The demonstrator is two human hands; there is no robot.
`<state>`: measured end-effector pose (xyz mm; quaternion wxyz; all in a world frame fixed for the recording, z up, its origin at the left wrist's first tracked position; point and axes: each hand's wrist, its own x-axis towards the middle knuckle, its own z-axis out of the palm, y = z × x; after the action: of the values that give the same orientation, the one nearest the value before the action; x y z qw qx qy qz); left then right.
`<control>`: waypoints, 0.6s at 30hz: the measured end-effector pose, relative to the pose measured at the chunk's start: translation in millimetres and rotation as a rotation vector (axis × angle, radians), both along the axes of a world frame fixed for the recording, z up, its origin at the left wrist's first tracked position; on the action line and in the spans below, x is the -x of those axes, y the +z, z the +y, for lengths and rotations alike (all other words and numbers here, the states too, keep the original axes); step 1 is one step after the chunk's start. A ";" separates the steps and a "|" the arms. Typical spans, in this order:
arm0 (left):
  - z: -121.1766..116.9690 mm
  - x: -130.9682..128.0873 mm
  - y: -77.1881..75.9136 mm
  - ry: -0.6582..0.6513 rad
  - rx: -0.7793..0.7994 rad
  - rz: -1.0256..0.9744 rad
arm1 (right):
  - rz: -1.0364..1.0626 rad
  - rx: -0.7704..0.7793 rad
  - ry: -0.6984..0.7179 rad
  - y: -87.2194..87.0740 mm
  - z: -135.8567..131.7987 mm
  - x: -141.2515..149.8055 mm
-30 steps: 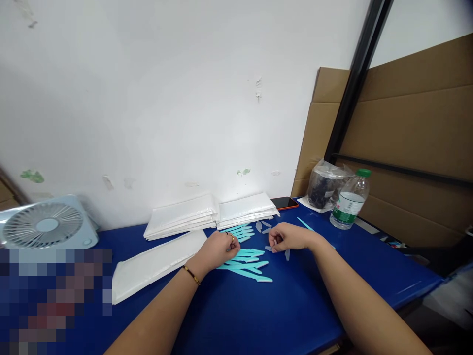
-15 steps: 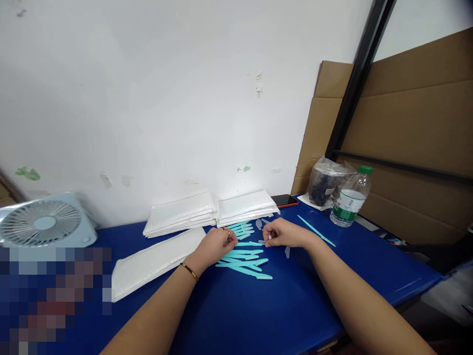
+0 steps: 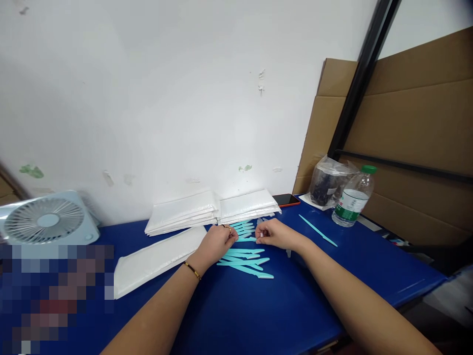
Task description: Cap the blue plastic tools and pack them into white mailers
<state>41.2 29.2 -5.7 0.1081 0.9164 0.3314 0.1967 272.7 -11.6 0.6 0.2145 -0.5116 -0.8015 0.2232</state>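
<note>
My left hand (image 3: 217,245) is closed in a pinch on the handle of a turquoise eyebrow razor (image 3: 247,239), which points to the right. At the razor's blade end, the fingertips of my right hand (image 3: 276,234) are pinched together on a small clear blade cap, mostly hidden by the fingers. Just below lie several loose turquoise razors (image 3: 240,264), overlapping in a fan. Another row of razors (image 3: 244,228) lies behind my left fingers. A loose clear cap (image 3: 288,253) rests under my right wrist; others behind that hand are partly covered.
White padded envelopes are stacked in two piles (image 3: 181,212) (image 3: 247,206) by the wall, and a single envelope (image 3: 158,259) lies left. A lone razor (image 3: 318,230), a phone (image 3: 286,200), a water bottle (image 3: 353,199) and a bagged cup (image 3: 325,185) stand or lie right. A fan (image 3: 51,222) is far left.
My right hand has picked up a clear cap and moved left to the razor's blade end. A razor has come into view in my left fingers, apart from the fanned ones.
</note>
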 end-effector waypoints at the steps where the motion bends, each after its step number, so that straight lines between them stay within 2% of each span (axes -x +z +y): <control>1: 1.9 1.1 -1.0 0.029 -0.019 0.006 | 0.001 -0.016 -0.018 0.3 1.1 1.1; 3: 5.7 4.0 -2.6 0.093 -0.048 0.015 | 0.008 -0.034 -0.042 4.2 1.7 -3.9; 6: 8.2 8.0 -2.0 0.137 -0.059 -0.016 | -0.025 0.001 -0.021 14.4 -2.3 -28.1; 9: 4.6 8.5 1.7 0.028 0.020 -0.043 | -0.101 0.226 0.034 21.0 -9.2 -56.6; 12: -0.6 5.8 4.1 -0.128 0.171 0.008 | -0.147 0.409 0.073 19.0 -11.9 -69.8; 14: -2.4 4.0 3.9 -0.143 0.221 0.041 | -0.126 0.418 0.070 14.9 -10.0 -68.1; 18: -2.2 2.9 1.7 -0.064 0.195 0.030 | -0.037 0.307 0.074 7.8 -3.0 -52.0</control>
<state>38.3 27.0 -4.0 0.1978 0.9146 0.3209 0.1460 324.7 -14.6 8.3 0.1107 -0.5127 -0.7800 0.3412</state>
